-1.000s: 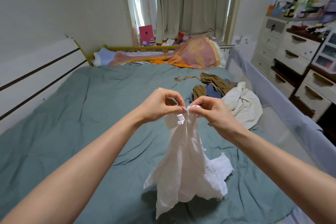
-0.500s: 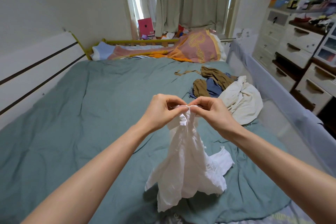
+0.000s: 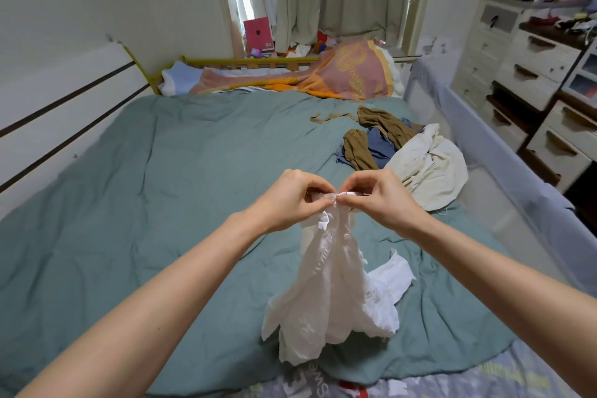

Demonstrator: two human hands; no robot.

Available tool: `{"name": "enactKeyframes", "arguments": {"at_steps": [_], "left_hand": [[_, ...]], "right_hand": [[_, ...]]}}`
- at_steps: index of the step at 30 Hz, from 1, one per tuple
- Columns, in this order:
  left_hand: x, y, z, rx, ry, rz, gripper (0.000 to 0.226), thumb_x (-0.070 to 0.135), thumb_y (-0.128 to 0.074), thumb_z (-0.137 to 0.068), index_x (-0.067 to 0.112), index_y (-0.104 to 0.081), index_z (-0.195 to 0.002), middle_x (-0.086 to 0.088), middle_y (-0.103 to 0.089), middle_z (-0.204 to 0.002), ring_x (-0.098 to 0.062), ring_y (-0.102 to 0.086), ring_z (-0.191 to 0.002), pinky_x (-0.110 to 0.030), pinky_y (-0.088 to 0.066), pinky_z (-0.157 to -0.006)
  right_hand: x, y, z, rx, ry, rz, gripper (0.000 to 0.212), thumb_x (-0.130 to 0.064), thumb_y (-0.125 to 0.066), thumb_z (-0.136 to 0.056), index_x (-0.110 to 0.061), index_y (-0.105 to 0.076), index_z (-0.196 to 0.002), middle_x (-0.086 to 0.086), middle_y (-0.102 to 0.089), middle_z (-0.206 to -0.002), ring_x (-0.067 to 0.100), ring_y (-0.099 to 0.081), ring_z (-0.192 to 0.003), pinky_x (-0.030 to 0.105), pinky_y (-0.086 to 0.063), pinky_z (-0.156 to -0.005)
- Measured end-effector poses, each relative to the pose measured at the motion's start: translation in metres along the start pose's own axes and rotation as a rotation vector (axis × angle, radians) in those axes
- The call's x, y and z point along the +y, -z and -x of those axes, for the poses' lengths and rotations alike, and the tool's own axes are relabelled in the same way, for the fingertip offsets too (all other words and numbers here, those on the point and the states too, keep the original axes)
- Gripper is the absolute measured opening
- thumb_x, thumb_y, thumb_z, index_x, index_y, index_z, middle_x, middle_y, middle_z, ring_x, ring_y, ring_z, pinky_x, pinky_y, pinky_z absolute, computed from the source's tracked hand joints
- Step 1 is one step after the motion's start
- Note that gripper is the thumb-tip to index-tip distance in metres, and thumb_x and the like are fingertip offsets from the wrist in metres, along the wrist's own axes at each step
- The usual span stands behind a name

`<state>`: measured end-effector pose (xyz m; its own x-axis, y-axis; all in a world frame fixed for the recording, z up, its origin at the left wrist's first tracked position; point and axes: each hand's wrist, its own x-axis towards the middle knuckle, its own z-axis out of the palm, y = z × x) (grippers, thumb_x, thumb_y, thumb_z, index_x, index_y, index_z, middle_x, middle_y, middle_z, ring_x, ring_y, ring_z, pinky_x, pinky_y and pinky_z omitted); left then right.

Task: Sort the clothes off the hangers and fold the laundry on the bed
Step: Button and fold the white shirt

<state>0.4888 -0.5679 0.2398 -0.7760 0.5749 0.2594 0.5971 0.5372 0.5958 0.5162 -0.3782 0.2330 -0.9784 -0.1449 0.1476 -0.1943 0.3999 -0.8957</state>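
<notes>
Both hands have dropped slightly, left hand (image 3: 290, 200) and right hand (image 3: 381, 200) fingers pinching one white garment (image 3: 332, 294), seemingly its strap.

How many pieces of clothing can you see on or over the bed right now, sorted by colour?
White, held up by the left hand and the right hand: 1, the white garment
Cream: 1, the cream garment
Brown: 1, the brown garment, possibly more than one piece
Blue: 1, the blue garment
Total: 4

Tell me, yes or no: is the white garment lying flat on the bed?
No, the left hand and right hand pinch the white garment by its top, so it hangs above the green bedspread.
</notes>
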Motion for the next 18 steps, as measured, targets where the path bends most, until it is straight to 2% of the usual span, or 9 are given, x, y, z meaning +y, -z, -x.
{"name": "enactKeyframes", "arguments": {"at_steps": [6, 9, 15, 18], "left_hand": [[0.0, 0.001, 0.002, -0.038, 0.063, 0.058, 0.008, 0.022, -0.071, -0.085, 0.02, -0.077, -0.089, 0.001, -0.071, -0.072, -0.017, -0.061, -0.067, -0.038, -0.052, -0.066], [0.001, 0.002, 0.005, -0.076, 0.1, 0.126, 0.006, 0.022, -0.071, -0.083, 0.021, -0.077, -0.085, -0.004, -0.07, -0.07, -0.012, -0.055, -0.062, -0.04, -0.049, -0.064], [0.002, -0.003, 0.013, -0.13, 0.134, 0.162, 0.008, 0.022, -0.07, -0.083, 0.019, -0.076, -0.08, -0.014, -0.063, -0.067, -0.01, -0.044, -0.058, -0.033, -0.037, -0.056], [0.005, -0.008, 0.018, -0.085, 0.165, 0.153, 0.008, 0.014, -0.068, -0.078, 0.016, -0.076, -0.077, -0.002, -0.058, -0.057, -0.007, -0.041, -0.054, -0.028, -0.036, -0.053]], "right_hand": [[0.002, -0.001, 0.003, -0.04, -0.074, -0.126, 0.007, -0.001, -0.071, -0.081, 0.006, -0.069, -0.08, 0.019, -0.071, -0.076, 0.016, -0.067, -0.066, 0.02, -0.052, -0.062], [0.0, 0.0, 0.005, -0.085, -0.07, -0.146, 0.008, 0.0, -0.069, -0.082, 0.008, -0.067, -0.083, 0.021, -0.07, -0.077, 0.018, -0.067, -0.067, 0.021, -0.053, -0.064], [-0.003, 0.001, 0.009, -0.19, 0.029, 0.033, 0.004, 0.001, -0.066, -0.082, 0.001, -0.066, -0.078, 0.017, -0.067, -0.073, 0.009, -0.06, -0.062, 0.02, -0.049, -0.059], [-0.001, -0.002, 0.01, -0.172, 0.064, 0.042, 0.005, 0.003, -0.064, -0.081, 0.0, -0.065, -0.077, 0.015, -0.066, -0.071, 0.009, -0.058, -0.061, 0.02, -0.048, -0.058]]}}
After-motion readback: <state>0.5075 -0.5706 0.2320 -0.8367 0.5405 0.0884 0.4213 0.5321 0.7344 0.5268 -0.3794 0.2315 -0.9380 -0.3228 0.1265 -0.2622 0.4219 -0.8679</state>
